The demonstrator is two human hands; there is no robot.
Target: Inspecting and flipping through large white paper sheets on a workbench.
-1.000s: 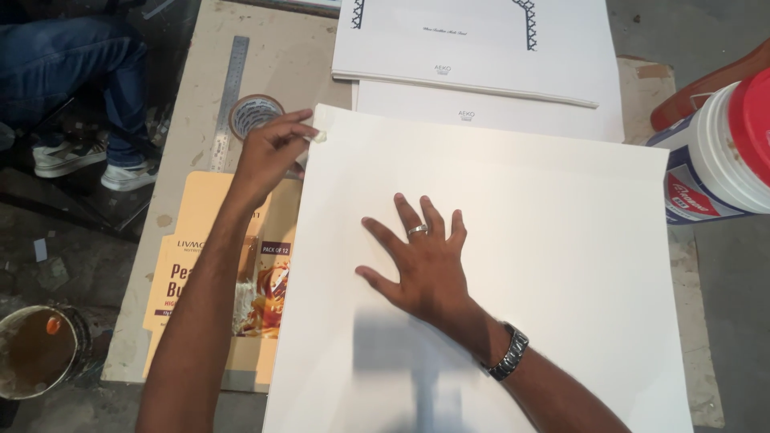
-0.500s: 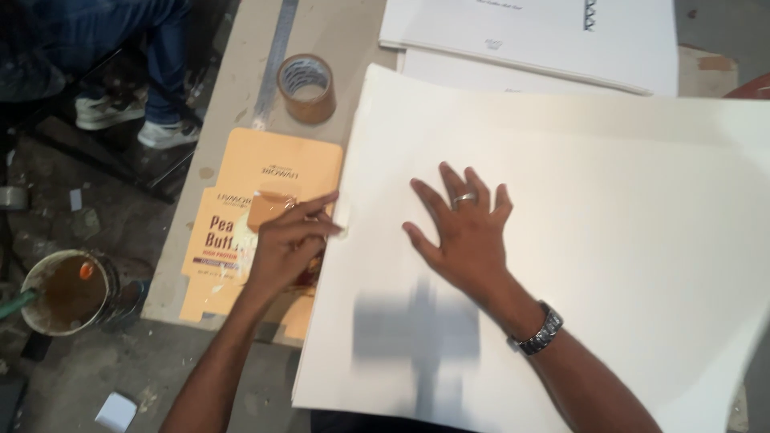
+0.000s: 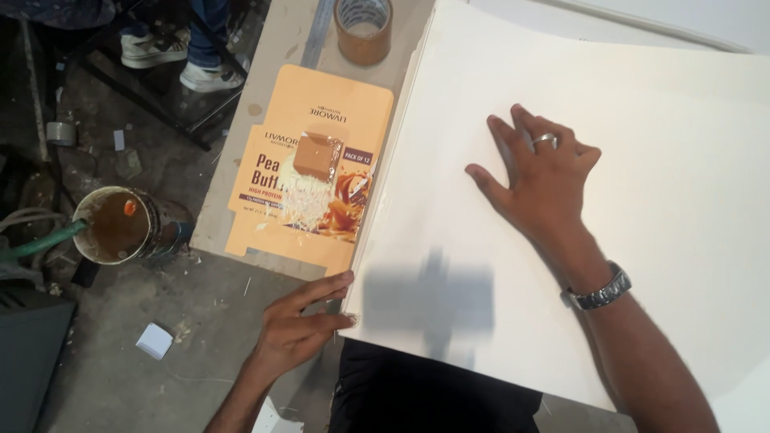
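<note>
Bare arms, no sleeves; right hand [image 3: 549, 180] w/ silver ring [image 3: 545, 139], metal wristwatch [image 3: 600, 290]; left hand [image 3: 298, 325] bare.

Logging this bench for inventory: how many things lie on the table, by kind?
Large white board sheet under both hands: 1
Flattened orange printed carton: 1
Brown packing tape roll: 1
Grey metal ruler: 1
Total: 4

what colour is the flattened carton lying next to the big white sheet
The flattened carton is pale orange with a brown and cream food picture, seen in the head view.
</note>
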